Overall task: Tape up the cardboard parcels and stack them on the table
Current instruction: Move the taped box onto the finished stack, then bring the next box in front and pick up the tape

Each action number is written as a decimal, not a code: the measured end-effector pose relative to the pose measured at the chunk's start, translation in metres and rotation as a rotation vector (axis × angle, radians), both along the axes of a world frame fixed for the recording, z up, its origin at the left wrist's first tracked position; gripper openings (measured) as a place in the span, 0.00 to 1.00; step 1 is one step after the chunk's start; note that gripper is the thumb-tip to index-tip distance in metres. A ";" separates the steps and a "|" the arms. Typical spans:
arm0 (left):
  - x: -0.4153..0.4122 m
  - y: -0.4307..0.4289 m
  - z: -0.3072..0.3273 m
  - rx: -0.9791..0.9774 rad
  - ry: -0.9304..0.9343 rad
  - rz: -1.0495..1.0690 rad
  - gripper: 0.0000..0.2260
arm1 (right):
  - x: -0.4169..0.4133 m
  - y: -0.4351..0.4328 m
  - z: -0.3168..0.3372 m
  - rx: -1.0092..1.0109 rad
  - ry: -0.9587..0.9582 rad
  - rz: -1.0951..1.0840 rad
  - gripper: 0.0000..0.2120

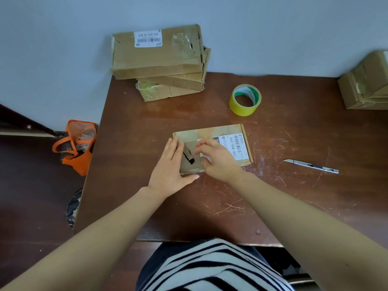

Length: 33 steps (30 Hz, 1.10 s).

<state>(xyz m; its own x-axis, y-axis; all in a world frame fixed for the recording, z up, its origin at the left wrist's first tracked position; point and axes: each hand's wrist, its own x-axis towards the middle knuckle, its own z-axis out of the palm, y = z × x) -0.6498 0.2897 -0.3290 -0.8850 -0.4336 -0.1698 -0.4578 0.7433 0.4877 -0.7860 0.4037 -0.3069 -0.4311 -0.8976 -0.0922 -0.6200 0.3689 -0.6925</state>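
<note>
Striped top (210, 267) fills the lower edge, with both bare forearms reaching out past it; flat cardboard parcel (212, 132) lies on the brown bench (294, 206) under both hands; left hand (170, 166) rests flat on its left end, fingers straight, thumb along the near edge; right hand (216, 158) sits by the white label, fingers bent, tips on the top; whether they pinch anything I cannot tell; yellow tape roll (245, 100) stands beyond; knife (310, 165) lies to the right; stacked parcels (157, 57) sit at the far left corner.

Tape roll (245, 100) behind parcel (210, 131) (knife (310, 166) rightward).
</note>
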 end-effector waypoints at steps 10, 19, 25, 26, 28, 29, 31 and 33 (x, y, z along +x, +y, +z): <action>-0.037 -0.010 0.000 -0.106 -0.249 -0.042 0.58 | -0.064 0.095 -0.009 0.117 0.105 -1.019 0.13; -0.045 -0.009 0.009 -0.165 -0.325 0.055 0.63 | -0.097 0.176 -0.022 0.867 0.351 -0.715 0.18; -0.042 -0.007 0.011 -0.148 -0.429 0.158 0.69 | -0.082 0.174 -0.021 0.827 0.257 -0.644 0.14; -0.043 -0.006 0.011 -0.094 -0.420 0.220 0.66 | -0.075 0.174 -0.019 0.757 0.208 -0.684 0.14; -0.045 -0.004 0.010 0.047 -0.358 0.421 0.54 | -0.057 0.168 -0.014 0.539 0.099 -0.828 0.13; -0.047 -0.005 0.009 0.121 -0.310 0.522 0.46 | -0.047 0.161 -0.012 0.415 0.024 -0.900 0.12; -0.048 -0.009 0.008 0.259 -0.227 0.651 0.32 | -0.029 0.134 -0.011 0.203 -0.263 -0.985 0.11; -0.048 -0.011 0.009 0.347 -0.214 0.684 0.27 | -0.012 0.097 -0.007 0.018 -0.743 -1.015 0.09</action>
<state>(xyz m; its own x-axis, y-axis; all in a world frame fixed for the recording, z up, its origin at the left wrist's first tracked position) -0.6978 0.2791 -0.3196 -0.3742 -0.7603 -0.5309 -0.8677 0.0851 0.4898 -0.7984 0.5005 -0.3135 -0.7640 -0.1892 -0.6169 0.4846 0.4629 -0.7422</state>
